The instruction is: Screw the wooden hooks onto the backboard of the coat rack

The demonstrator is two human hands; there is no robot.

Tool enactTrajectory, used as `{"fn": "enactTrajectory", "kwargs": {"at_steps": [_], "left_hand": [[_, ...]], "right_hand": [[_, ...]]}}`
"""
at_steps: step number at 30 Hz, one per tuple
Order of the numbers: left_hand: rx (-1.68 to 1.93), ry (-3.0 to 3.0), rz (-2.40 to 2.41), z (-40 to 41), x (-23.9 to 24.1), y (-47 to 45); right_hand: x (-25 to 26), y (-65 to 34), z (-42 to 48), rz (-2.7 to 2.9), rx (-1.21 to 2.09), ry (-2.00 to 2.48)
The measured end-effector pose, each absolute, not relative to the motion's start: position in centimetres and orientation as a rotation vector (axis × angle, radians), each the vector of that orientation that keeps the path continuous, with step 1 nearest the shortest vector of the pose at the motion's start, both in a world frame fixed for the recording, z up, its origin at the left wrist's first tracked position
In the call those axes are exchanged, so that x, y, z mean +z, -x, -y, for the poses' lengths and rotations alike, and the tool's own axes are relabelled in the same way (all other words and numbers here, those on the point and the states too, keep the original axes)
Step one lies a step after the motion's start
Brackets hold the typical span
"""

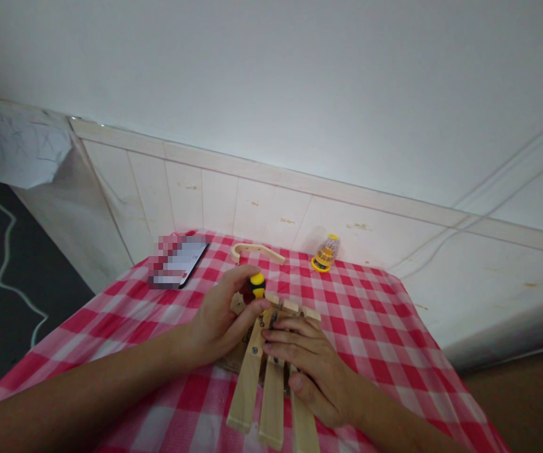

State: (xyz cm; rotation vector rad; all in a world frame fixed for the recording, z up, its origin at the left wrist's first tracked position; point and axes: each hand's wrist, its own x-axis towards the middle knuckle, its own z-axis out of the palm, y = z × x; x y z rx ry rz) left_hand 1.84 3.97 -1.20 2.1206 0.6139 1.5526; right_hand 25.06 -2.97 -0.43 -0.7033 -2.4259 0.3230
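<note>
My left hand [217,318] is closed around a small screwdriver [258,286] with a yellow and black handle. The screwdriver stands nearly upright, its lower end by the top of the left wooden slat [247,384]. Beside that lie a middle slat [271,409] and a right slat [303,421], all of pale wood. Dark screw heads [255,350] show on the left and middle slats. My right hand [316,365] lies over the middle and right slats with its fingers stretched out. It hides much of the right slat. A brown piece is partly visible underneath.
A curved wooden hook piece [257,250] lies farther back on the red checked tablecloth [360,327]. A phone [186,261] rests at the back left. Near the wall stands a clear and yellow bit holder [326,253]. A white cable [7,245] hangs at far left.
</note>
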Motion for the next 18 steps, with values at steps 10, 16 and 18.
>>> {"fn": "enactTrajectory", "kwargs": {"at_steps": [10, 16, 18], "left_hand": [[1.536, -2.146, -0.604, -4.2, -1.5, -1.6], [1.554, -2.238, -0.605, -4.0, -0.6, -1.4], [1.557, -2.257, -0.607, -3.9, -0.2, -1.3]], "right_hand": [[-0.6, -25.2, 3.0, 2.429, 0.318, 0.693], [-0.6, -25.2, 3.1, 2.413, 0.298, 0.703], [-0.5, -25.2, 3.1, 2.413, 0.301, 0.705]]}}
